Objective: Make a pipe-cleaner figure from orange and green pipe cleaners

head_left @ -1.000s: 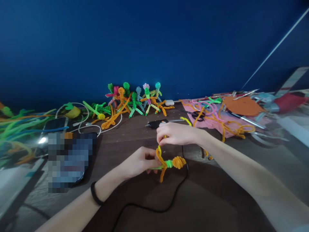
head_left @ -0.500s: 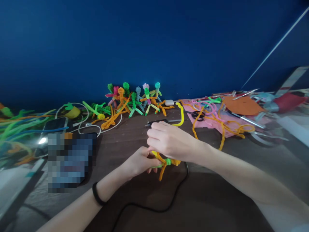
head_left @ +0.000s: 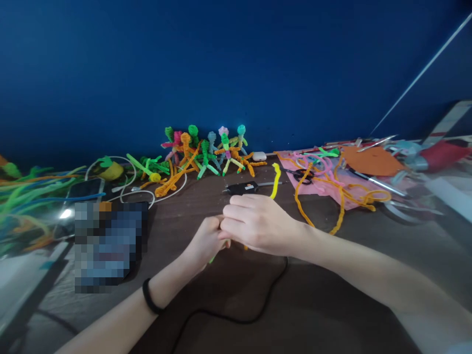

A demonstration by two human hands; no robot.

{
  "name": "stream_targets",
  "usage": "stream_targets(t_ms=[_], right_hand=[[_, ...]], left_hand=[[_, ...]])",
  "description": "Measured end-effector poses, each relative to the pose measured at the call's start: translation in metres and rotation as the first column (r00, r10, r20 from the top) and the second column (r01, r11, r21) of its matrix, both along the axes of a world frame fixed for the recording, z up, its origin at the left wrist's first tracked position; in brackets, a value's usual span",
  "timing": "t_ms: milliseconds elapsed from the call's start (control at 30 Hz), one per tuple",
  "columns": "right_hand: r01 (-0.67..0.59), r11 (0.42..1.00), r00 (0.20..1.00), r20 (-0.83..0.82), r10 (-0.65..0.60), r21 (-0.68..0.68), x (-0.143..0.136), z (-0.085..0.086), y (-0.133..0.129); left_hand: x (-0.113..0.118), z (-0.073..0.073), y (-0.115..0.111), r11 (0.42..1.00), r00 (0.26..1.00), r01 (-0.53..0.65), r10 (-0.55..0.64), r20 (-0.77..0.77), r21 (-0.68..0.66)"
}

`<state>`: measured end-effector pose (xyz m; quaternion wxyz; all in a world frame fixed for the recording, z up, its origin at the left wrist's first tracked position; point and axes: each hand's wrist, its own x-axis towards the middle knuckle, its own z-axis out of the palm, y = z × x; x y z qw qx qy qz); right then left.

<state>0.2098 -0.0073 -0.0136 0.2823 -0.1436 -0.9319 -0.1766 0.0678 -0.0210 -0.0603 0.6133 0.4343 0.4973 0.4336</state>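
Observation:
Both hands meet over the middle of the table, closed around a pipe-cleaner figure that they mostly hide. My left hand [head_left: 208, 241], with a black band at the wrist, grips it from the left; a bit of green pipe cleaner [head_left: 211, 259] pokes out beneath. My right hand [head_left: 258, 223] lies over it with fingers curled, meeting the left fingertips. A small orange tip [head_left: 246, 248] shows below the right palm. Behind the right knuckles a yellow pipe cleaner [head_left: 275, 179] sticks up; whether it joins the figure is hidden.
Finished pipe-cleaner figures [head_left: 204, 155] stand along the blue wall. Just beyond my hands lies a black corded tool [head_left: 241, 188]. Scissors [head_left: 304, 176], orange pipe cleaners [head_left: 341, 211] and pink paper [head_left: 295, 179] are at right. Loose pipe cleaners [head_left: 33, 189] and a phone [head_left: 86, 187] sit left.
My right hand has shifted slightly down and my left hand up, so the fingers now overlap and cover the figure. The yellow pipe cleaner's visible end has straightened, its lower bend no longer showing.

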Motion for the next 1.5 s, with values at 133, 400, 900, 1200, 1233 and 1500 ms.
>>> stream_targets(t_ms=[133, 400, 900, 1200, 1233, 1500], right_hand=[[0.033, 0.998, 0.996, -0.075, -0.037, -0.054, 0.003, 0.002, 0.001], [0.201, 0.856, 0.963, -0.066, -0.263, -0.476, 0.001, -0.001, 0.004], [-0.165, -0.120, 0.966, -0.136, -0.218, -0.979, 0.008, -0.018, 0.034], [-0.260, -0.446, 0.964, -0.209, -0.162, -0.857, 0.019, -0.034, 0.056], [-0.263, -0.459, 0.964, -0.214, -0.158, -0.849, 0.020, -0.035, 0.058], [-0.270, -0.474, 0.963, -0.221, -0.157, -0.838, 0.025, -0.036, 0.063]], left_hand=[[-0.003, 0.006, 0.002, 0.997, 0.997, -0.073, 0.073, 0.013, 0.015], [-0.016, 0.010, 0.013, 0.967, 0.957, -0.254, 0.247, 0.150, 0.032], [-0.022, 0.014, 0.022, 0.917, 0.867, -0.358, 0.397, 0.302, -0.178], [-0.023, 0.014, 0.020, 0.951, 0.847, -0.267, 0.309, 0.432, -0.156], [-0.023, 0.014, 0.020, 0.955, 0.850, -0.256, 0.295, 0.437, -0.147], [-0.023, 0.017, 0.017, 0.976, 0.840, -0.172, 0.216, 0.499, -0.132]])
